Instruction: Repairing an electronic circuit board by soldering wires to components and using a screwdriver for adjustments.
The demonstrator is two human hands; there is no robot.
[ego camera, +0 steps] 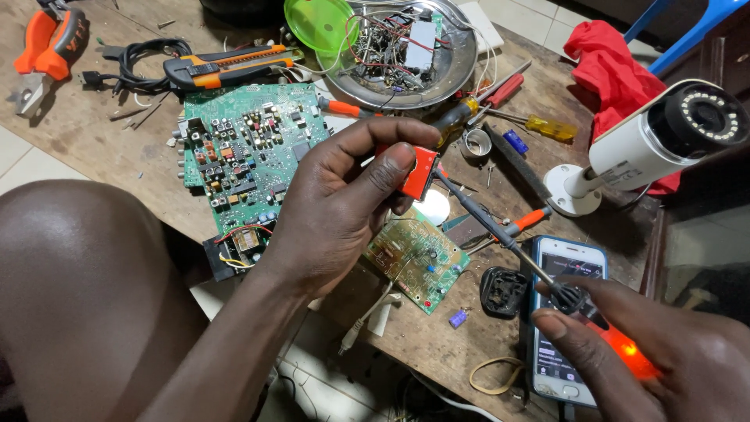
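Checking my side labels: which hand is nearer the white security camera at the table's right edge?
Right. The right hand, gripping the soldering iron, lies just below the white security camera. The left hand, pinching a small red board, sits well to its left.

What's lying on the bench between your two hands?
In the head view, between left hand and right hand: a small green circuit board, a black plug, and a phone.

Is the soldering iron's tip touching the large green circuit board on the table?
No, the soldering iron in the right hand points at the small red part held by the left hand.
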